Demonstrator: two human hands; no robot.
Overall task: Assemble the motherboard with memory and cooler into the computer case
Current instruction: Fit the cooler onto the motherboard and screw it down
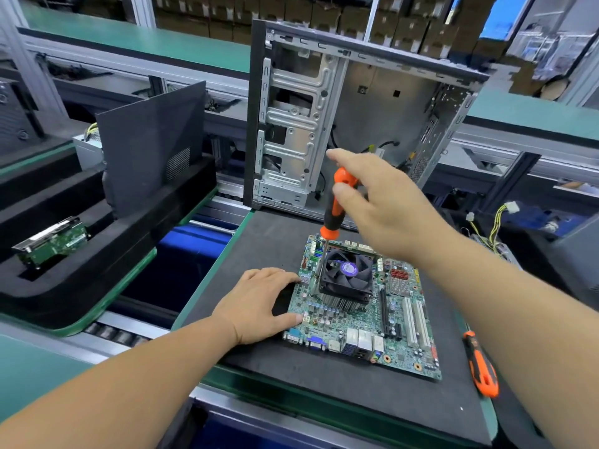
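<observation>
Right hand (pixel 385 205) fingers gripping orange-black screwdriver (pixel 334 209), tip standing at black cooler fan (pixel 345 275) ten o'clock corner. Left hand (pixel 259 303) lying flat, fingers extended, pressing green motherboard (pixel 363 319) nine o'clock edge on dark-matted table (pixel 324 384).

— What's on the black mat (pixel 259 241)?
— A motherboard (pixel 363 315) lying flat, cooler (pixel 346 277) on it toward the far edge. The left hand (pixel 259 303) presses its left edge, fingers straight.
— And the right hand (pixel 382 202)?
— It holds an orange-and-black screwdriver (pixel 332 209) upright, tip down at the cooler's left side.
— Anything else?
— The open computer case (pixel 353 118) stands at the mat's far edge; a second screwdriver (pixel 481 364) lies along the right edge.
</observation>
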